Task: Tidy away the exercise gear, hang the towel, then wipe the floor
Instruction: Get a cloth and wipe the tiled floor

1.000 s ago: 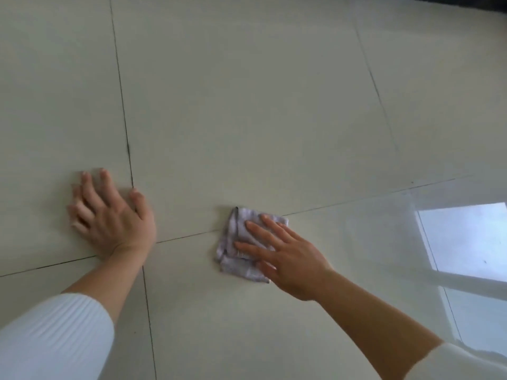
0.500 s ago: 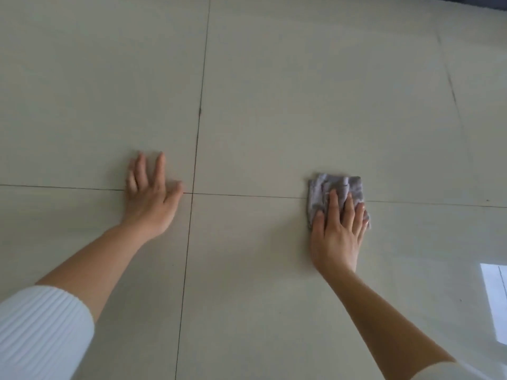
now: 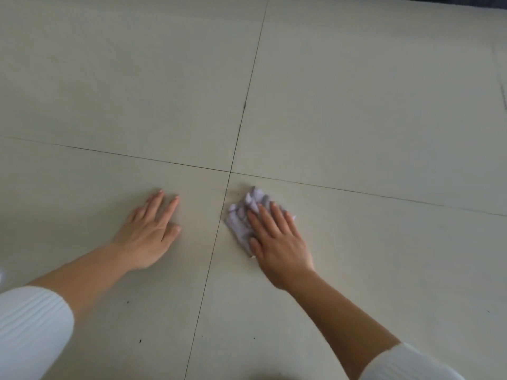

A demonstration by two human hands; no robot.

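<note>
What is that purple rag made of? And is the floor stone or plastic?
Rag: looks like soft woven cloth, pale lilac and matte; it bunches into folds under the right hand. Floor: probably glazed ceramic or stone tile, cream with a slight sheen, laid in big squares with thin dark joints. Which one, the picture can't settle.

light: soft, even — shadows: faint | focus: slightly blurred

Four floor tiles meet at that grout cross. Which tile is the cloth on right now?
The near-right tile: the lilac cloth lies bunched under the right hand, just right of the lengthwise grout line. The left hand is flat on the near-left tile, bare.
</note>
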